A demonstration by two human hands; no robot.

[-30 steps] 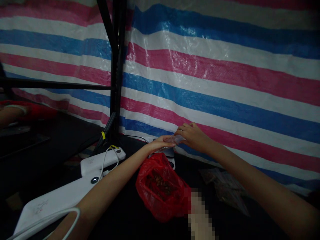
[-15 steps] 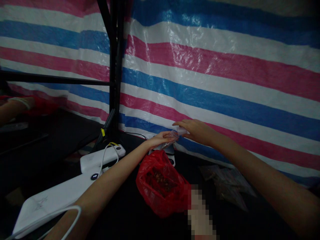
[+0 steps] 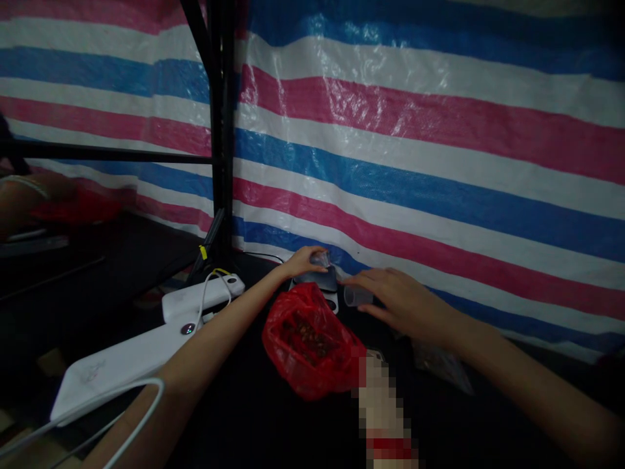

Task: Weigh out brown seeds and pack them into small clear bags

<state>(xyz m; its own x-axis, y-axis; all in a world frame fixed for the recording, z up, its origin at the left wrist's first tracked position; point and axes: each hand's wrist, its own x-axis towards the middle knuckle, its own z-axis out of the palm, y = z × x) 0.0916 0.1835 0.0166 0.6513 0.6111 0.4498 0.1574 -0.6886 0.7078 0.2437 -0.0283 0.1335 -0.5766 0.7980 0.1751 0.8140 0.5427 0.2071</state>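
Observation:
My left hand (image 3: 305,260) grips a small clear plastic bag (image 3: 321,259) between thumb and fingers, over a small scale (image 3: 319,279) with a dark top. To the right, the fingers of my right hand (image 3: 378,290) are round a small translucent cup (image 3: 356,296), its opening facing left. Nearer than the scale lies an open red plastic bag (image 3: 312,345) with small brown pieces inside. Partly under my right forearm are clear bags (image 3: 444,365) with contents too dark to make out.
White power banks (image 3: 122,371) with a white cable lie at the left. A black metal frame (image 3: 222,130) stands before a striped sheet (image 3: 415,150). Another person's arm (image 3: 24,202) is at far left, near red plastic. A pixelated patch covers something right of the red bag.
My right hand has moved down and away from my left hand, bringing the cup lower. My left hand has shifted slightly left and up with the clear bag. The view has shifted slightly.

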